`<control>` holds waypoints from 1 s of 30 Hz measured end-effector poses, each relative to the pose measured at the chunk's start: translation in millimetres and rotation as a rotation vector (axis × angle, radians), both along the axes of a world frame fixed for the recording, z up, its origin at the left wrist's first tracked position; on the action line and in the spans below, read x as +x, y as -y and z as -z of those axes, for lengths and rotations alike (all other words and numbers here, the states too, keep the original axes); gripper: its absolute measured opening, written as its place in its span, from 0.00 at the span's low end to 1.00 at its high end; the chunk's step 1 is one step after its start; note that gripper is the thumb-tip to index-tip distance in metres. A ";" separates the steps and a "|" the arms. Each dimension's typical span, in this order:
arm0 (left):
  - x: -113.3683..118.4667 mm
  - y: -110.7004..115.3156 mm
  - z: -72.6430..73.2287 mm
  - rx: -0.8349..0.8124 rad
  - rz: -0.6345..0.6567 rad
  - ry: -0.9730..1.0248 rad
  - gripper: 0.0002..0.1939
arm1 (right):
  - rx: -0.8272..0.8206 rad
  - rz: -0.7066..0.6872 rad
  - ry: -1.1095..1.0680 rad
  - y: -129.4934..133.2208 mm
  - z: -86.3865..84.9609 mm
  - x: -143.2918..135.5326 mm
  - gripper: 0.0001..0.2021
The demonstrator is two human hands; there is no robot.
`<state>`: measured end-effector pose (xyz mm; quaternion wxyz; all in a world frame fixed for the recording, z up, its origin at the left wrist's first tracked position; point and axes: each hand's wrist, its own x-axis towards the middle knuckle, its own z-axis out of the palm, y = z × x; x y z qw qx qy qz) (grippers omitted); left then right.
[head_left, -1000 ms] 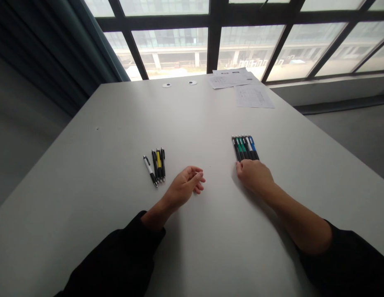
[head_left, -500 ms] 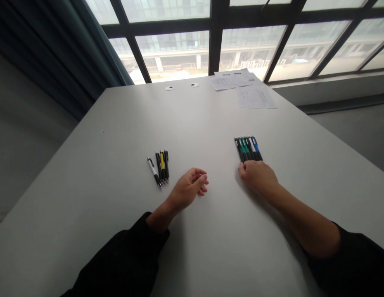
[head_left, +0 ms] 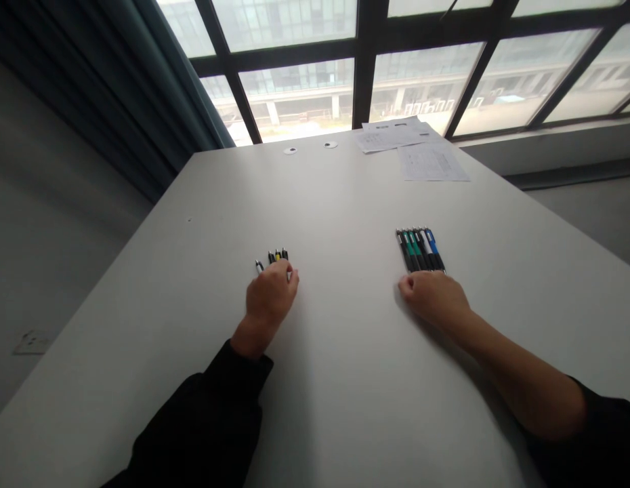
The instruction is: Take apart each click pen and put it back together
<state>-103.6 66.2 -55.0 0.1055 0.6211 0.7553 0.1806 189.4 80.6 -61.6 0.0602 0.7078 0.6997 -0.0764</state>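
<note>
My left hand [head_left: 271, 290] is over the small left group of pens, covering their lower parts. Its fingers are closed, with the black pen [head_left: 285, 253] at the group's right side between thumb and fingers. Beside that one, the tops of a yellow-and-black pen [head_left: 278, 255], another black pen [head_left: 271, 257] and a white-and-black pen [head_left: 259, 267] stick out. My right hand [head_left: 434, 293] rests as a fist on the table, against the lower ends of a neat row of pens [head_left: 420, 251]. Black, green, white and blue pens lie side by side there.
The white table [head_left: 340, 379] reaches to the window [head_left: 299, 95]. Printed sheets of paper [head_left: 431, 161] lie at its far right corner. Two white round discs [head_left: 290, 151] sit near the far edge. A dark curtain [head_left: 187, 102] hangs at the left, and a socket [head_left: 32, 343] is on the wall.
My left hand has moved left from the middle of the table onto the left pens and closed. My right fist stays at the row. The view has shifted slightly left.
</note>
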 end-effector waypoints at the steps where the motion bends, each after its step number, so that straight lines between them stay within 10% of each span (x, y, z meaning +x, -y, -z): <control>1: -4.9 -2.1 -0.3 -0.014 -0.021 -0.054 0.09 | 0.002 -0.001 0.002 0.2 0.0 -0.1 0.24; 18: -4.6 -3.7 0.3 -0.141 0.002 -0.250 0.17 | 0.012 -0.016 -0.014 1.3 0.3 0.3 0.24; 26: 18.8 10.4 -9.1 -0.112 0.449 -0.169 0.12 | 0.044 -0.047 -0.158 4.7 -5.1 -0.5 0.22; 30: 31.0 25.2 -26.6 -0.062 0.604 -0.126 0.10 | 0.025 -0.211 -0.647 16.0 -23.9 1.2 0.21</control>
